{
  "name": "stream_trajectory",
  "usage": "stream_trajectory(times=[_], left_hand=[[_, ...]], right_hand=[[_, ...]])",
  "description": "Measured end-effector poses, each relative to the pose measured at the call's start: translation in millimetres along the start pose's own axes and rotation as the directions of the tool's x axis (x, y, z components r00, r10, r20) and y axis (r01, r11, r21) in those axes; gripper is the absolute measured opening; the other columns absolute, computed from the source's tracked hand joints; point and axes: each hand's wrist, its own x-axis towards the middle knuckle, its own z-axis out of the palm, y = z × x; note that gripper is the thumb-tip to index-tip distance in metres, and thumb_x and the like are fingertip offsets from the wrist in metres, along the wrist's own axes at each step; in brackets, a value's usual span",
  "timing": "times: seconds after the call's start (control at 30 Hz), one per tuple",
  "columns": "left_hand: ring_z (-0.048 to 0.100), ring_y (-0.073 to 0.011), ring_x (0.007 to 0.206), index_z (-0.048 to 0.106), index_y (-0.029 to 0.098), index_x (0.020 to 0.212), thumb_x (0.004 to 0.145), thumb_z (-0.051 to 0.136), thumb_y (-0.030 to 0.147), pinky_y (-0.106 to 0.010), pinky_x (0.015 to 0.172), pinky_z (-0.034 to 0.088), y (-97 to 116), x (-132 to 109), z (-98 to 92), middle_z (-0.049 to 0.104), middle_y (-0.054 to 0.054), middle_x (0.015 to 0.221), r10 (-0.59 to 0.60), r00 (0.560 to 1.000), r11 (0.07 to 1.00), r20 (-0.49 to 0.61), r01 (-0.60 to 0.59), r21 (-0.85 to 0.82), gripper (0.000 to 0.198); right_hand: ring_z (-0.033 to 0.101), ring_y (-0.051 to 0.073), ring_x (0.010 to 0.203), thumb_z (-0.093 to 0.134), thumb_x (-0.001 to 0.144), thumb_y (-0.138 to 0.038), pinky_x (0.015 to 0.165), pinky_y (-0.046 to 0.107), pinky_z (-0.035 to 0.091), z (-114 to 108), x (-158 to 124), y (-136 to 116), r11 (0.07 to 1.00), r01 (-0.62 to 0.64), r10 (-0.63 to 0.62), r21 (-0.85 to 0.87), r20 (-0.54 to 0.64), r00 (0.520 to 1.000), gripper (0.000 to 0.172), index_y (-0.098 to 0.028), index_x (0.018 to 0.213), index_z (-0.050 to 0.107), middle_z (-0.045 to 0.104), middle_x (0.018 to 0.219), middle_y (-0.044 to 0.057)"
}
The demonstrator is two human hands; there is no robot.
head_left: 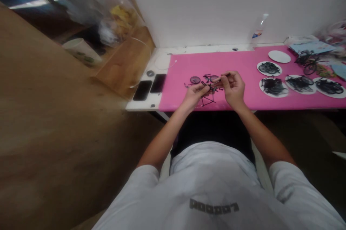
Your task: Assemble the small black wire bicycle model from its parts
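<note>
My left hand is closed on a thin black miniature bicycle frame, held just above the pink mat. In my right hand the fingers pinch a small screwdriver with a thin shaft and a dark handle end. Its tip points left to the top of the frame, by my left fingertips; whether it touches is too small to tell. Behind the hands lie a small black wheel and another black bicycle part with a wheel. A thin dark part rests left of my left hand.
White plates on the right of the pink mat mostly hold black bicycle parts. Two dark phones lie at the left on the white table. A clear bottle stands by the wall. A wooden box stands left.
</note>
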Motion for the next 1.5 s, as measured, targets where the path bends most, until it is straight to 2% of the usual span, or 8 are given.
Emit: stream_trajectory(times=[0.4,0.7,1.2,1.5], left_hand=[[0.083,-0.0216,0.093,0.083,0.016,0.099,0.073,0.102,0.059,-0.03,0.087,0.062,-0.1,0.1,0.0,0.085,-0.011,0.102,0.003,1.0,1.0,-0.028,-0.002,0.02,0.053],[0.083,-0.0204,0.091,0.083,0.016,0.099,0.072,0.102,0.061,-0.03,0.086,0.062,-1.1,0.8,-0.8,0.085,-0.01,0.101,0.01,1.0,0.999,-0.024,-0.009,0.032,0.055],[0.083,-0.0205,0.091,0.084,0.016,0.099,0.069,0.103,0.061,-0.028,0.084,0.062,-1.5,0.9,0.4,0.085,-0.01,0.101,0.022,1.0,1.0,-0.022,-0.021,0.019,0.058],[0.083,-0.0206,0.089,0.083,0.016,0.098,0.067,0.104,0.061,-0.028,0.082,0.061,-3.3,1.3,0.2,0.085,-0.01,0.1,0.011,1.0,1.0,-0.026,-0.011,0.006,0.059]], right_hand=[[0.084,0.02,0.086,0.076,0.096,-0.076,0.081,0.034,0.073,1.1,-2.5,5.9,1.0,-0.003,0.003,-0.027,-0.007,1.0,0.05,-0.03,0.109,0.061,0.08,0.091,0.0],[0.085,0.021,0.084,0.075,0.095,-0.078,0.08,0.034,0.074,1.3,-2.0,4.5,1.0,-0.018,0.018,-0.019,-0.012,1.0,0.052,-0.03,0.11,0.062,0.08,0.091,0.0],[0.084,0.017,0.076,0.079,0.096,-0.072,0.078,0.03,0.073,2.7,-0.3,9.6,0.999,0.0,0.001,0.043,-0.032,0.999,0.048,-0.028,0.11,0.065,0.081,0.088,-0.001],[0.082,0.016,0.074,0.078,0.097,-0.071,0.074,0.028,0.072,2.8,0.7,11.6,1.0,0.009,-0.008,0.012,-0.04,0.999,0.046,-0.027,0.109,0.068,0.08,0.086,-0.001]])
